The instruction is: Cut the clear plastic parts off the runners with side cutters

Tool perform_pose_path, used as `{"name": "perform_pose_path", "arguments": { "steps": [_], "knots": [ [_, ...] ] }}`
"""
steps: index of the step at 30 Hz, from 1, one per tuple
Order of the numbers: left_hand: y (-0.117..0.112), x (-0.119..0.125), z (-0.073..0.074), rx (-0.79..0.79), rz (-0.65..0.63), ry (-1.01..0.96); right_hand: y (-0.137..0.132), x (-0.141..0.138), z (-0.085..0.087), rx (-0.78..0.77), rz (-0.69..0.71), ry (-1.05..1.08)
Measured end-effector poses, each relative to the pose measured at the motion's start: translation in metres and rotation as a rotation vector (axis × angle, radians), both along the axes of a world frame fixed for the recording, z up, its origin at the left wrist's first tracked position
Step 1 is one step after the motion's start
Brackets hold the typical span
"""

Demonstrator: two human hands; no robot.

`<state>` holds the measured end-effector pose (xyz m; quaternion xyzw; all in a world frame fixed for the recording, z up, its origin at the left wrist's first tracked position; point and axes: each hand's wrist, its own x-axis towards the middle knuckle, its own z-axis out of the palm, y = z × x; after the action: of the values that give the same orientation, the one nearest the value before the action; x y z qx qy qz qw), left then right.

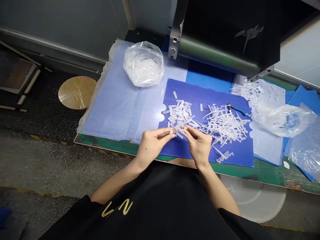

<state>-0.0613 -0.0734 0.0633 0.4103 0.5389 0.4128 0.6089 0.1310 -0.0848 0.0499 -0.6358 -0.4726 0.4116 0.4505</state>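
Both my hands pinch one small clear plastic part (179, 129) between them, over the near edge of a dark blue corrugated sheet (225, 91). My left hand (152, 144) grips its left end with thumb and fingertips. My right hand (198, 144) grips its right end. Just beyond my fingers lies a small heap of separated clear pieces (179, 112). To the right of it spreads a larger pile of clear plastic sprues (223, 125).
A clear bag of plastic parts (143, 65) stands at the back left on a pale blue sheet (117, 103). More clear bags (283, 118) lie at the right. A dark machine (225, 33) overhangs the back. Round stools (77, 92) stand beside the green table edge (265, 173).
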Motion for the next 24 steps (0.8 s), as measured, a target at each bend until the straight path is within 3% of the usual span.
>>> {"name": "perform_pose_path", "arguments": {
  "steps": [3,7,11,24],
  "knots": [
    [0.006,-0.005,-0.004,-0.003,0.046,-0.03,0.011,0.003,-0.005,0.031,0.012,-0.067],
    [0.023,-0.014,-0.015,-0.072,0.043,-0.199,0.024,0.01,0.003,0.063,0.098,-0.109],
    [0.033,-0.01,-0.022,-0.084,0.004,-0.207,0.022,0.002,0.008,-0.004,0.202,-0.035],
    [0.032,0.005,-0.016,0.024,0.048,0.019,-0.016,-0.02,0.011,0.116,0.05,-0.119]
  ]
}}
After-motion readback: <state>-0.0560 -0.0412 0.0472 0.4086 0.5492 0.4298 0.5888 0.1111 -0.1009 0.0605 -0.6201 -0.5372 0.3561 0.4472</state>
